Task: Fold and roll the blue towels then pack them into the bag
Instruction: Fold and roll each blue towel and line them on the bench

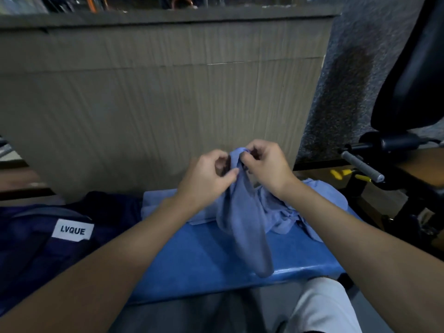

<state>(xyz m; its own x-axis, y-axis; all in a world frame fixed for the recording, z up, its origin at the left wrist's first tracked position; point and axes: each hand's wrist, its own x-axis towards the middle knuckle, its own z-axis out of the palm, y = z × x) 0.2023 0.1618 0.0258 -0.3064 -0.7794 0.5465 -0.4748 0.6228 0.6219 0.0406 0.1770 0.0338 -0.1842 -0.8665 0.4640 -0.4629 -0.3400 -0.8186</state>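
Above the far half of the bench [204, 260], the left hand [206, 175] and the right hand [266, 167] meet at the top of a raised towel [245, 224]. The left hand's fingers are curled inward, and the thumb pinches the cloth's edge against the forefinger. The right hand's fingers are also curled tight, pinching the bunched top corner just beside the left hand, so both hands grasp the towel. It hangs from this double grip in one long, limp fold, and its lower end shows over the bench's near edge; whether it rests there cannot be told. The cloth is thin, soft and pale blue-grey, creased lengthwise, and not yet folded or rolled. A heap [314, 200] of the same cloth lies crumpled on the bench's far right part, and a flatter piece [163, 203] lies on its far left part. The bench top is a brighter blue, smooth and slightly glossy, with a rounded near edge. A dark navy fabric bag [36, 248] sits at the bench's left end, bearing a white label [72, 230] that reads LVQUE. A ribbed brown cardboard [144, 92] sheet stands upright behind the bench. To the right of the bench are a black padded chair [413, 68] and a grey metal handle [362, 167].
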